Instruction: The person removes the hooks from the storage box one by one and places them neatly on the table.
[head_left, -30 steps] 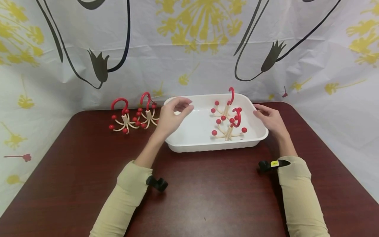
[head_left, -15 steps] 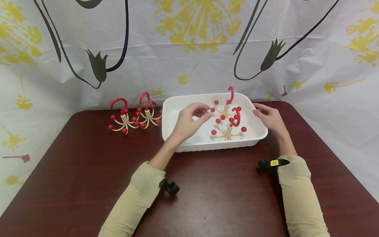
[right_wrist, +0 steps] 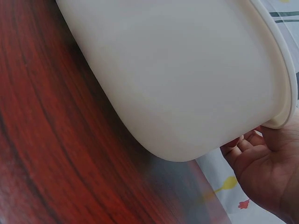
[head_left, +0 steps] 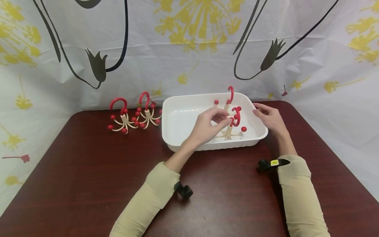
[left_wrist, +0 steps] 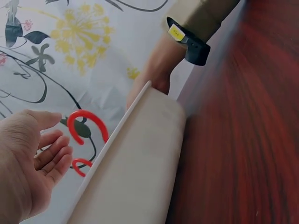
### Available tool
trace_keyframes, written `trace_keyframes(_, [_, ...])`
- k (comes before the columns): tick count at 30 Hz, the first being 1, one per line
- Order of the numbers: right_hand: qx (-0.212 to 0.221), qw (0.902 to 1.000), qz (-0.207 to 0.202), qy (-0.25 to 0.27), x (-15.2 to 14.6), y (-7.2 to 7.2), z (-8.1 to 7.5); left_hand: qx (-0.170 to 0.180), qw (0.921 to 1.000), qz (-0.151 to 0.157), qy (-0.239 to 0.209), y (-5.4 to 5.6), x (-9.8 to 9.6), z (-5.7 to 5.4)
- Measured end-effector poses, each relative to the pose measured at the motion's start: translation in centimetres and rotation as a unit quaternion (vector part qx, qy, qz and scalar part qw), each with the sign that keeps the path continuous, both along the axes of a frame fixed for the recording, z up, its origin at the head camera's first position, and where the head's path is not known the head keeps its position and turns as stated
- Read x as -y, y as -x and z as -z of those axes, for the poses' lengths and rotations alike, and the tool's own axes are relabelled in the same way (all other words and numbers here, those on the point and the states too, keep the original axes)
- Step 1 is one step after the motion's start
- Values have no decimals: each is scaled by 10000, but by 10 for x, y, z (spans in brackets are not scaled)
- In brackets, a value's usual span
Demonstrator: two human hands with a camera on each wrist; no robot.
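The left hand (head_left: 205, 127) reaches over the white tray (head_left: 180, 123), thumb and curved fingers apart with nothing between them, just beside the front red-hooked hanger (head_left: 229, 132). Another hanger (head_left: 232, 95) stands behind it in the tray. The right hand (head_left: 270, 121) holds the tray's right end by the rim, near the far right corner of the tabletop (head_left: 225, 197). Two more hangers (head_left: 123, 119) stand toward the far left corner.

I count 4 red-hooked, ball-tipped cream hangers (head_left: 123, 119), 1 white rectangular tray (head_left: 183, 121), 1 red-brown table (head_left: 74, 181), 2 black wrist cameras (head_left: 184, 191), my 2 hands (head_left: 207, 126).
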State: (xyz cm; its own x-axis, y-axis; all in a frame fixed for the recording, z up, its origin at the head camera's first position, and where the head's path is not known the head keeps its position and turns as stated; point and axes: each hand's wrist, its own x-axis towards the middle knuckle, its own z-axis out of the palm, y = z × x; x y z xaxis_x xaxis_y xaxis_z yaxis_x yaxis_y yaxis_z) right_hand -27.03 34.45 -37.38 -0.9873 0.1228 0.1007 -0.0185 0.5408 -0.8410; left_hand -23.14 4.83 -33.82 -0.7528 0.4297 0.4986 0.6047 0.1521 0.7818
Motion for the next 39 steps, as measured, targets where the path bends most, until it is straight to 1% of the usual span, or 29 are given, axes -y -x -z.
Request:
trace_keyframes(7, [-37,10000,14,-40,1,-1,0,67,9997,10,222,0,-16,4])
trace_keyframes(10, [-63,10000,15,-50,1,-1,0,-12,9995,22,321,0,-21,6])
trace_keyframes(14, [-63,10000,7,-17,1,-2,0,-159,9993,28,332,0,-28,8])
trace_keyframes(19, [-64,10000,14,-29,1,-1,0,-186,9993,-72,305,0,-33,9])
trace_keyframes(31, [-18,10000,54,55,1,0,-1,-263,9994,-80,197,-3,-36,5])
trace_keyframes(34, [-9,10000,61,50,1,0,-1,-302,9995,-97,95,-3,-35,3])
trace_keyframes(39, [2,10000,27,68,1,0,-1,-423,9989,-83,-200,-4,-31,-5])
